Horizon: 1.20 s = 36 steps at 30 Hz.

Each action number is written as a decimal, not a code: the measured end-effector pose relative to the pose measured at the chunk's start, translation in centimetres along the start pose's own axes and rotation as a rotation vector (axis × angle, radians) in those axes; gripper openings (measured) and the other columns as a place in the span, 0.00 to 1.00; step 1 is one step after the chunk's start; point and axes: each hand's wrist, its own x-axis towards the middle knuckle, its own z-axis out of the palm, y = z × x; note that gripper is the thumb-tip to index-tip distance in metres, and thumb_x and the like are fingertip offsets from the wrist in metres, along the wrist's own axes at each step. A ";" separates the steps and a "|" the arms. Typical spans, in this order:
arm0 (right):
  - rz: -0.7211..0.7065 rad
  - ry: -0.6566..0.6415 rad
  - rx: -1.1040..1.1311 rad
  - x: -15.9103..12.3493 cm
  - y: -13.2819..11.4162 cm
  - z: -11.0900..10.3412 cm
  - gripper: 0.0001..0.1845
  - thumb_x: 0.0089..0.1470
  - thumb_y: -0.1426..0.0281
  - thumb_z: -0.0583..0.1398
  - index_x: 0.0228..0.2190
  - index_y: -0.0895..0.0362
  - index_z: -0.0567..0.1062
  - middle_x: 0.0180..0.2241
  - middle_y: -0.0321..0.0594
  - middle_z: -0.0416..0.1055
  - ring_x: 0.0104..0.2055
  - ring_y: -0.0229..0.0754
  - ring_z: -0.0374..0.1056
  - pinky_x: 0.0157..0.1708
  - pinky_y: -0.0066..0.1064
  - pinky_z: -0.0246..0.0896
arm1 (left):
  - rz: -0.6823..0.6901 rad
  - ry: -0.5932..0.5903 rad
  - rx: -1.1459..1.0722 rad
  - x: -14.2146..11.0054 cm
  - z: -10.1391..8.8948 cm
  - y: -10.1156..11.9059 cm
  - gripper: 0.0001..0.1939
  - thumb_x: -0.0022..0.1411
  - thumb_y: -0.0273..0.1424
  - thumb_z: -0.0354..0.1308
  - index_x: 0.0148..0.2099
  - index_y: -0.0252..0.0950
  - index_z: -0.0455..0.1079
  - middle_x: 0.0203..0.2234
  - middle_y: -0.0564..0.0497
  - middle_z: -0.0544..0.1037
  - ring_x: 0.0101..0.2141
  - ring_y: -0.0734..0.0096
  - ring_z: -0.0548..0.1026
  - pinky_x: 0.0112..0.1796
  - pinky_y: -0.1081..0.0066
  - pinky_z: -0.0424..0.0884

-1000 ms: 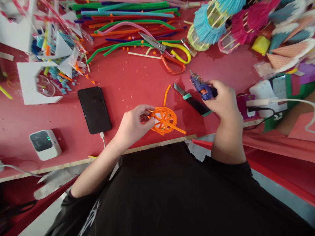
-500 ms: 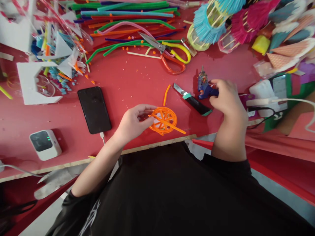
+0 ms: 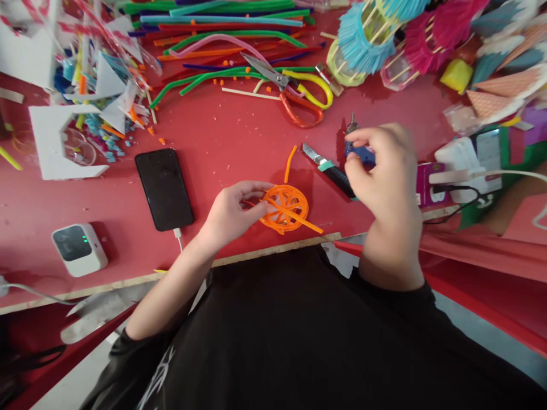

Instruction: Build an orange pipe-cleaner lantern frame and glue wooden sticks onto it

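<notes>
L hand [image 3: 233, 213] pinches the left rim of the orange pipe-cleaner wheel [image 3: 285, 208], thumb & fingers closed on it; wheel lies on the red table [image 3: 222, 136], near its front edge. All places below are rel. to the wheel. R hand [image 3: 384, 171] is up & to the right, above the table, fingers loosely curled & apart, gripping nothing. Blue glue gun [image 3: 358, 149] sits just behind its fingertips, partly hidden; can't tell if they touch. Utility knife [image 3: 329, 169] w/ teal band lies between wheel & R hand. Short orange stick [image 3: 290, 163] just above the wheel. Black phone [image 3: 164, 189] well to the left, cable plugged in. Scissors [image 3: 294, 91] farther up, next to the pile of pipe cleaners [image 3: 222, 34].
</notes>
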 end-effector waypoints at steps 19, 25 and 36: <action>-0.378 -0.370 0.291 -2.1 -6.3 1.4 0.06 0.55 0.73 0.64 0.27 0.52 0.73 0.32 0.41 0.67 0.37 0.48 0.65 0.40 0.46 0.65 | 0.007 0.006 -0.017 -0.3 0.3 0.1 0.18 0.57 0.28 0.61 0.50 0.36 0.80 0.41 0.47 0.85 0.42 0.64 0.83 0.43 0.69 0.79; -0.264 -0.300 0.262 -0.9 -4.5 -0.3 0.04 0.57 0.72 0.61 0.33 0.50 0.73 0.36 0.40 0.71 0.40 0.48 0.69 0.42 0.46 0.68 | 0.057 0.039 0.095 -0.3 0.3 -0.2 0.18 0.58 0.30 0.62 0.51 0.39 0.80 0.36 0.48 0.83 0.34 0.70 0.79 0.39 0.71 0.77; 0.227 -0.246 -0.192 -1.0 9.6 1.1 0.30 0.42 0.80 0.61 0.48 0.50 0.65 0.48 0.52 0.71 0.55 0.65 0.65 0.56 0.60 0.57 | 0.054 0.014 0.110 -0.4 0.2 0.1 0.18 0.58 0.30 0.61 0.51 0.38 0.80 0.31 0.51 0.81 0.30 0.74 0.74 0.34 0.73 0.73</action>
